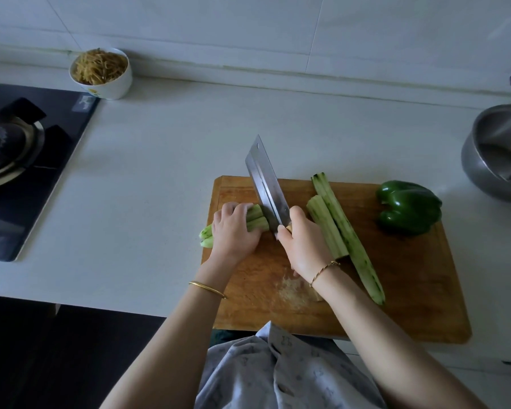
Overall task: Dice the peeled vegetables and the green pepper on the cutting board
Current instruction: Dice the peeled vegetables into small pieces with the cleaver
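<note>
A wooden cutting board [410,284] lies on the white counter. My left hand [233,230] holds down a bundle of peeled pale-green vegetable strips [257,221] at the board's left edge, fingers curled over them; their ends stick out past the edge. My right hand [303,246] grips the handle of a cleaver [264,181], whose blade stands just right of my left fingers, against the strips. Two longer peeled halves [340,228] lie lengthwise mid-board. A whole green pepper [409,206] sits at the board's far right.
A white bowl of shredded yellowish food [101,72] stands near the back wall. A gas hob [21,152] takes up the left side. A steel pot [496,154] sits at the right edge. The counter's front edge runs just under the board.
</note>
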A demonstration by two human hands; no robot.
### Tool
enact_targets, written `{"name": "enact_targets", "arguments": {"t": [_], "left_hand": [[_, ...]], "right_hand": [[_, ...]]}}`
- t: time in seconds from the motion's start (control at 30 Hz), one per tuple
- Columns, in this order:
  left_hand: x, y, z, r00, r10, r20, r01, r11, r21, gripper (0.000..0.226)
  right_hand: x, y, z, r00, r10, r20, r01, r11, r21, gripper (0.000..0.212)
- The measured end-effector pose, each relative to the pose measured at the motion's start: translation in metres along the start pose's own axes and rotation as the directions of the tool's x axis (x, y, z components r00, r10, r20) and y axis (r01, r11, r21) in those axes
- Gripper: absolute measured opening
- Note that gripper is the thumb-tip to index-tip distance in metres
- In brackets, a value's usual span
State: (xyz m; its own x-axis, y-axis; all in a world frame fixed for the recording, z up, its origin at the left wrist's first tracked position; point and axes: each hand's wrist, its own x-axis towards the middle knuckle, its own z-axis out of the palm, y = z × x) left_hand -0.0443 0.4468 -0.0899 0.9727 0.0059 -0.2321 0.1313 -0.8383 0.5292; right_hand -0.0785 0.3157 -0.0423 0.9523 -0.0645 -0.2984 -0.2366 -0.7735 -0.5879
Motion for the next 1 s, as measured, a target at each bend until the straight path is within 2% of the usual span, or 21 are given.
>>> {"name": "enact_targets", "arguments": {"t": [0.17, 0.33, 0.6, 0.7, 0.83, 1.0], "left_hand": [[-0.001, 0.0, 0.0, 1.0, -0.027, -0.006, 0.027, 1.0, 0.002, 0.049], [-0.001, -0.001, 0.001, 1.0, -0.01, -0.017, 0.01, 1.0, -0.014, 0.047], [0.0, -0.002, 0.004, 1.0, 0.0, -0.028, -0.001, 1.0, -0.009, 0.044], [0.0, -0.003, 0.005, 1.0, 0.002, -0.03, -0.003, 1.0, -0.015, 0.044], [0.001, -0.004, 0.004, 1.0, 0.001, -0.027, -0.001, 1.0, -0.017, 0.045], [0.001, -0.004, 0.004, 1.0, -0.011, -0.023, 0.011, 1.0, -0.015, 0.047]], "right_hand": [[-0.005, -0.007, -0.007, 0.999, -0.044, -0.006, 0.044, 0.999, -0.004, 0.014], [-0.006, -0.008, -0.006, 0.999, -0.022, 0.033, 0.024, 0.996, -0.081, 0.014], [0.004, -0.009, -0.008, 0.994, 0.001, 0.109, 0.009, 0.996, -0.091, 0.012], [0.004, -0.007, 0.002, 0.997, -0.001, 0.082, 0.011, 0.993, -0.114, 0.012], [0.001, -0.001, 0.005, 0.999, 0.026, 0.03, -0.026, 0.999, -0.022, 0.014], [-0.005, -0.003, -0.001, 1.0, 0.001, -0.004, -0.001, 1.0, 0.007, 0.015]]}}
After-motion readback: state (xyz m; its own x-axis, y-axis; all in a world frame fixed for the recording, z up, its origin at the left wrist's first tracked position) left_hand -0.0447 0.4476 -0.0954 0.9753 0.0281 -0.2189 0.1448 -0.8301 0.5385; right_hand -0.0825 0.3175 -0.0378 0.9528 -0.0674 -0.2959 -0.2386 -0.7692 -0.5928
